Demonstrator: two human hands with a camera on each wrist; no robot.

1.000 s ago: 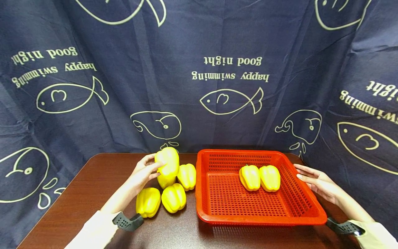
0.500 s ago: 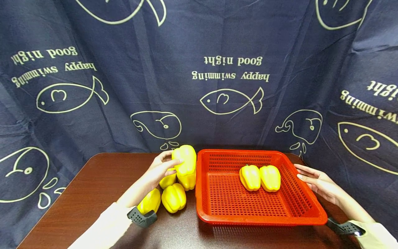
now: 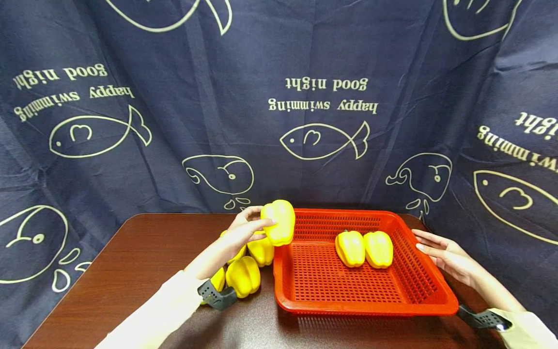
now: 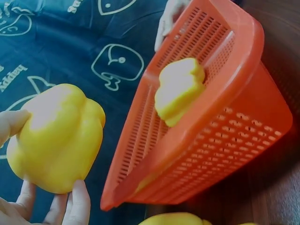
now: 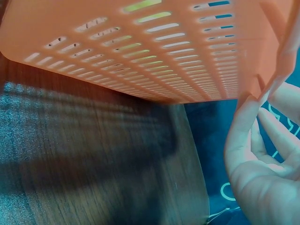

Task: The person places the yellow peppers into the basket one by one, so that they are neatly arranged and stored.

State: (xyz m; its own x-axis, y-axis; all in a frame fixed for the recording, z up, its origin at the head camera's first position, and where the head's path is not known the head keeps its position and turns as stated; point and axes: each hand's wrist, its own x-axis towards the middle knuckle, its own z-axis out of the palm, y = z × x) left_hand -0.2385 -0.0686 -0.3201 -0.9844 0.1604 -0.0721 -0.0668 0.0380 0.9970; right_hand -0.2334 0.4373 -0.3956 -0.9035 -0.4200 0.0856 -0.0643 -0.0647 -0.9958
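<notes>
My left hand [image 3: 244,233] grips a yellow bell pepper [image 3: 280,223] between thumb and fingertips, above the left rim of a red plastic basket [image 3: 366,308]. In the left wrist view the held bell pepper [image 4: 58,138] is apart from the basket [image 4: 234,136], with the thumb on its side and fingers beneath. My right hand [image 3: 451,258] is at the basket's right rim; in the right wrist view, the thumb and fingers of the right hand [image 5: 262,154] pinch that rim. Two more yellow bell peppers [image 3: 350,248] [image 3: 378,249] lie side by side inside the basket.
Several yellow bell peppers [image 3: 243,277] sit on the brown table [image 3: 131,271] left of the basket, partly hidden by my left arm. A dark blue curtain [image 3: 235,121] with fish drawings hangs behind the table.
My left hand has carried the bell pepper rightward, from above the other peppers to over the basket's left rim. The right hand and the basket have stayed in place.
</notes>
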